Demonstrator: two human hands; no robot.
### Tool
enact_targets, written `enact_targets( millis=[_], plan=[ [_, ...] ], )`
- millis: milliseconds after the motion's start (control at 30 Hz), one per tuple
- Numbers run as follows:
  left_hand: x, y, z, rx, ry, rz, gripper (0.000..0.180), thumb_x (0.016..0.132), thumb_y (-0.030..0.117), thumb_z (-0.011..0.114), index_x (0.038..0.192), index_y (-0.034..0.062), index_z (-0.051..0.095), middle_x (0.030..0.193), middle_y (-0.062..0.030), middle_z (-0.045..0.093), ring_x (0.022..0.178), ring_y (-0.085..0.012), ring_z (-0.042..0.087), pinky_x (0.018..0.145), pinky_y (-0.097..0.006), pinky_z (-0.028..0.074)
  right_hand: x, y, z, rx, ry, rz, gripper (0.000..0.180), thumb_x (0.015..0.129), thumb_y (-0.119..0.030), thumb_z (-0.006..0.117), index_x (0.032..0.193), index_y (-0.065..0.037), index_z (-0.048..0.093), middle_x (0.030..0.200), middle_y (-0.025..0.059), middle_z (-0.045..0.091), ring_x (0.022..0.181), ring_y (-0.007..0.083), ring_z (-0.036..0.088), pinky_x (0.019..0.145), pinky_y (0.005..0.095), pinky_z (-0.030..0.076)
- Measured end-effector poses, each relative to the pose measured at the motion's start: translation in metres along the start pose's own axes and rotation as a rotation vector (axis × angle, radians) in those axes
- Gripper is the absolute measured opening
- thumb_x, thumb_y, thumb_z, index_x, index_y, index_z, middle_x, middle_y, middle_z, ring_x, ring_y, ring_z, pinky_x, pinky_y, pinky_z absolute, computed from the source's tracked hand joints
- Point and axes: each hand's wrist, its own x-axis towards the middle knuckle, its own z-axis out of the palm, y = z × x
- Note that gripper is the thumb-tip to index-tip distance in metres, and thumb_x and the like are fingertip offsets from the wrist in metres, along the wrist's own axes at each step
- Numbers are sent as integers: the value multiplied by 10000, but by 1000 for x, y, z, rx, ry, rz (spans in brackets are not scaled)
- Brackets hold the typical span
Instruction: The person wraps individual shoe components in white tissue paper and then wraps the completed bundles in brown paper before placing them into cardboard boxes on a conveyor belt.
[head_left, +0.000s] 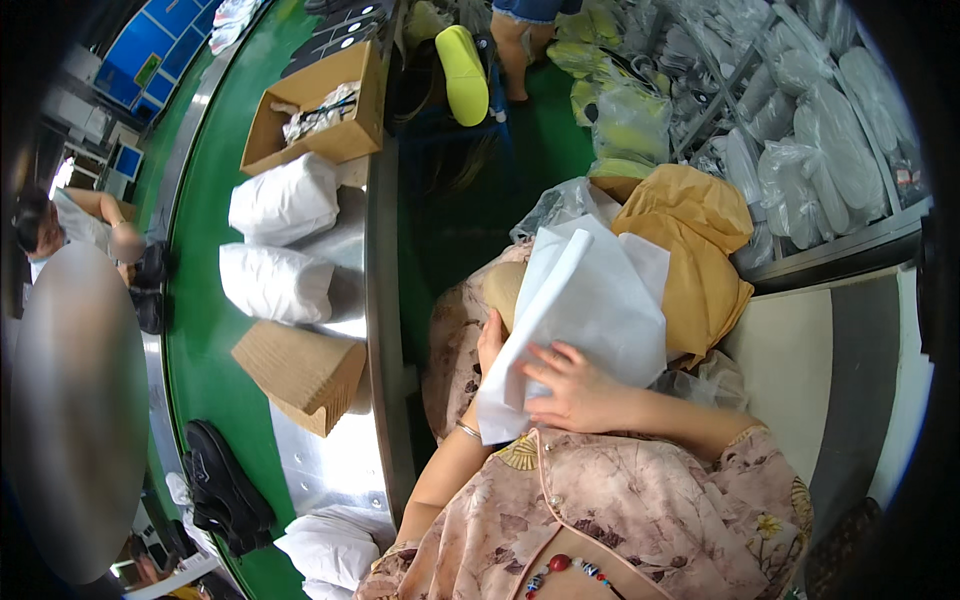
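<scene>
- The right hand (575,392) lies flat on a sheet of white wrapping paper (590,310), fingers spread and pressed onto its lower part; nothing is pinched in that grip.
- The left hand (490,345) comes up behind the left edge of the paper. Only part of it shows, so I cannot tell whether its grip is closed on the sheet or just resting against it. A thin bracelet (468,430) circles that wrist.
- The paper sits in the person's lap, over a tan rounded object (503,290) that peeks out at its left side; what that object is cannot be made out.
- Just behind the paper lies a crumpled mustard-yellow cloth bag (700,240), touching the sheet's upper right edge, with clear plastic film (560,205) beside it.
- To the person's left runs a green conveyor belt (205,330) with a metal desk (340,460) along it.
- On the desk stand an open cardboard box (320,110), two white wrapped bundles (285,200) (275,282) and a tipped cardboard box (300,372).
- A pair of black shoes (220,485) rests on the belt nearer the lower edge, with more white bundles (330,545) below.
- Shelves at the upper right hold bagged grey insoles (820,150).
- Another person (75,225) is at the far left, well apart from the hands.
</scene>
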Motion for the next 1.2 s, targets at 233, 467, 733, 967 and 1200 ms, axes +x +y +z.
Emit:
enact_targets(
  millis=[233, 467, 733, 967, 1200],
  plan=[
    [-1, 2, 13, -231, -65, 172, 319, 961, 274, 416, 1098, 5, 519, 1075, -105, 591, 950, -188, 580, 853, -333, 469, 27, 68, 1, 413, 252, 613, 324, 789, -162, 604, 1086, -48, 542, 1202, 179, 477, 1150, 370, 442, 953, 473, 366],
    [4, -6, 6, -194, 5, 162, 266, 964, 229, 408, 1143, 64, 515, 1047, -70, 589, 949, -162, 583, 828, -312, 507, 41, 56, 3, -80, -150, 226, 642, 733, -201, 645, 1324, -213, 392, 1435, 247, 141, 1248, 500, 277, 943, 564, 356],
    [6, -11, -9, -342, -52, -14, 250, 932, 154, 434, 1134, 35, 522, 1076, -100, 587, 933, -193, 597, 823, -341, 509, 15, 39, -2, -82, 31, 110, 339, 783, -228, 626, 1085, -97, 544, 1071, 111, 517, 1097, 327, 457, 832, 469, 421],
    [7, 3, -9, -133, -48, 38, 348, 925, 323, 468, 1138, 52, 516, 1070, -96, 581, 998, -203, 561, 886, -360, 457, 21, 62, 24, -53, 268, 420, 218, 780, -114, 610, 979, -37, 567, 913, 124, 474, 887, 307, 491, 756, 379, 437],
    [18, 27, -2, 12, -46, -69, 722, 817, 671, 410, 1233, 81, 426, 1150, -139, 511, 1142, -285, 453, 987, -478, 342, 15, 68, 30, -101, 136, 312, 219, 714, -14, 547, 929, -36, 578, 860, 96, 502, 868, 284, 514, 750, 363, 445]
  ],
)
